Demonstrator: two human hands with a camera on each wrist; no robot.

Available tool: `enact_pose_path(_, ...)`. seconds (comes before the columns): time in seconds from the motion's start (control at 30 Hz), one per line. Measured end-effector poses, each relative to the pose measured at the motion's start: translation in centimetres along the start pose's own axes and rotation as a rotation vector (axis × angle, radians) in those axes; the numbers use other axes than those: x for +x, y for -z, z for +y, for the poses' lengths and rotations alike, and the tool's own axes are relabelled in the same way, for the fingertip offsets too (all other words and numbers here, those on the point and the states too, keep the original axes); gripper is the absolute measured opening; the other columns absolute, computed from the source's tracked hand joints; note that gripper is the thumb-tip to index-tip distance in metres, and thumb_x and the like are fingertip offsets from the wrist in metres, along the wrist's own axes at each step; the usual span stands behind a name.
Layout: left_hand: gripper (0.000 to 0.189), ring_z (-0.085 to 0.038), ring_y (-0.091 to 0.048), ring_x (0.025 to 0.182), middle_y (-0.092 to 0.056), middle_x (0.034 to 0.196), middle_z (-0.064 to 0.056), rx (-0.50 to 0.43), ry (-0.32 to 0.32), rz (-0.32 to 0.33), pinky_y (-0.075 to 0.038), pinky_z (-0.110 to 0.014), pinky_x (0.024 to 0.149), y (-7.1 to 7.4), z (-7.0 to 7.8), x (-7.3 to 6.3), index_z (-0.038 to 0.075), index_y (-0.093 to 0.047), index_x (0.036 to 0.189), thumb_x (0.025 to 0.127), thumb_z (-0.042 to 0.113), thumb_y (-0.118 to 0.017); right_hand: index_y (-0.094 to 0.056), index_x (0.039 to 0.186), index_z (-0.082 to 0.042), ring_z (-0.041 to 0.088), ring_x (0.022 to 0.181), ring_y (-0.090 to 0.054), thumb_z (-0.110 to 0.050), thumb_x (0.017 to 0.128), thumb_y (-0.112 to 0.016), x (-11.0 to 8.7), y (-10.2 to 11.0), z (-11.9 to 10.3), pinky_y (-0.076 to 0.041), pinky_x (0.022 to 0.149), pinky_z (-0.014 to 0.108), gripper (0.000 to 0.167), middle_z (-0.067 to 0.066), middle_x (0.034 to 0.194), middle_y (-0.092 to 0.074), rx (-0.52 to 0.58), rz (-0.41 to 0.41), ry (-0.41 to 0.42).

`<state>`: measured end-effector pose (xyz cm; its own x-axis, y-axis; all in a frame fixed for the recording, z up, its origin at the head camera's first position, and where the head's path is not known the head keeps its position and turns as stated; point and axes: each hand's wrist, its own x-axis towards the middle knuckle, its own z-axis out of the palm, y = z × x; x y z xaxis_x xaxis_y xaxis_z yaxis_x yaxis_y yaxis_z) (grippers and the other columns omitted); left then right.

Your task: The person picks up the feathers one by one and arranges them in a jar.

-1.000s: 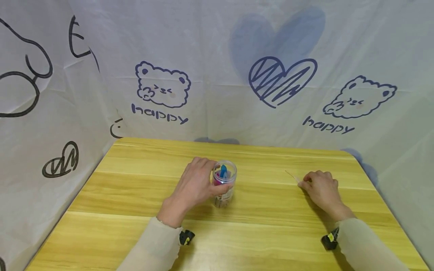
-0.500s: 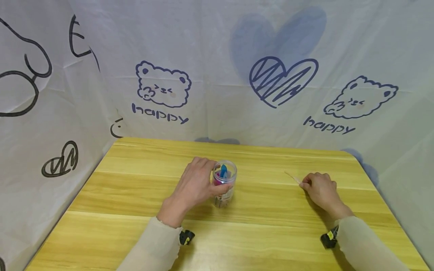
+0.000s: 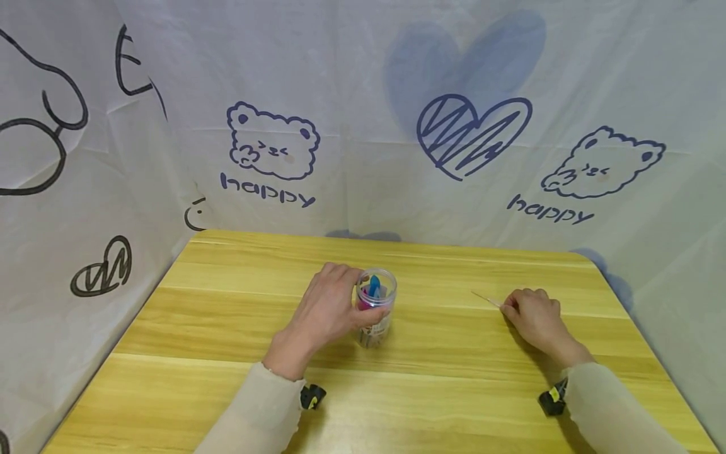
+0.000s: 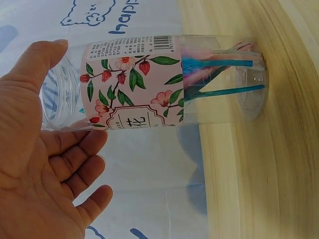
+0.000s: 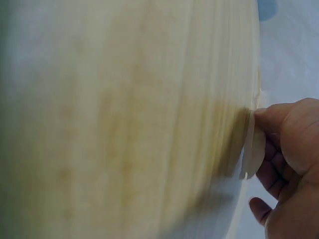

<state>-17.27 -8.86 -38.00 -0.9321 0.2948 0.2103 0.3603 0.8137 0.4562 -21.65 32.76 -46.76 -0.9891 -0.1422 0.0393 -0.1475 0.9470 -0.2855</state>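
Note:
In the head view my left hand [image 3: 323, 312] grips a clear plastic jar [image 3: 381, 325] near its open top. The jar stands upright on the table; in the left wrist view it carries a pink flower-printed label [image 4: 132, 82]. Inside are blue, teal and pink items [image 4: 217, 63], partly hidden by the label, their kind unclear. To the right, my right hand [image 3: 535, 318] pinches a thin, pale, stick-like piece [image 3: 486, 298] pointing left, just above or on the table. In the right wrist view a translucent, rounded flat part [image 5: 255, 152] shows by the fingers.
A wooden table [image 3: 363, 403] lies under both hands. White cloth walls [image 3: 351, 94] with drawn bears and hearts stand behind it and at its sides. Black wrist cameras sit at both cuffs.
My right hand has shifted very slightly, and the free end of the thin piece has moved a little left and nearer to me. The left hand and jar have stayed still.

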Motion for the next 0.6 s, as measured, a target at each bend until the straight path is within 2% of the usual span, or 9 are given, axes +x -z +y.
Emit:
enact_pose_path(0.23, 0.072, -0.028, -0.057, 0.118, -0.069, 0.122, -0.007, -0.001, 0.002, -0.009, -0.047, -0.047, 0.105, 0.04, 0.06, 0.06, 0.007, -0.069, 0.128, 0.082, 0.059, -0.085, -0.064, 0.099, -0.004, 0.034, 0.085, -0.060, -0.020, 0.106, -0.063, 0.02, 0.11, 0.04, -0.036, 0.086, 0.064, 0.017, 0.008, 0.084, -0.066, 0.024, 0.018, 0.008)
enact_pose_path(0.43, 0.072, -0.028, -0.057, 0.117, -0.069, 0.122, -0.007, -0.002, 0.001, -0.010, -0.048, -0.047, 0.104, 0.10, 0.11, 0.09, 0.006, -0.069, 0.129, 0.082, 0.059, -0.085, -0.070, 0.109, 0.000, 0.038, 0.092, -0.063, -0.018, 0.103, -0.065, 0.14, 0.16, -0.05, -0.039, 0.087, 0.063, 0.020, 0.013, 0.094, -0.073, 0.012, 0.004, 0.008)
enact_pose_path(0.6, 0.071, -0.027, -0.056, 0.116, -0.069, 0.121, -0.007, -0.012, 0.001, -0.010, -0.048, -0.047, 0.104, 0.10, 0.11, 0.01, 0.006, -0.069, 0.128, 0.082, 0.058, -0.086, -0.074, 0.104, -0.004, 0.039, 0.095, -0.061, -0.018, 0.101, -0.068, 0.11, 0.08, -0.12, -0.039, 0.083, 0.062, 0.016, 0.011, 0.094, -0.074, -0.026, 0.011, 0.030)
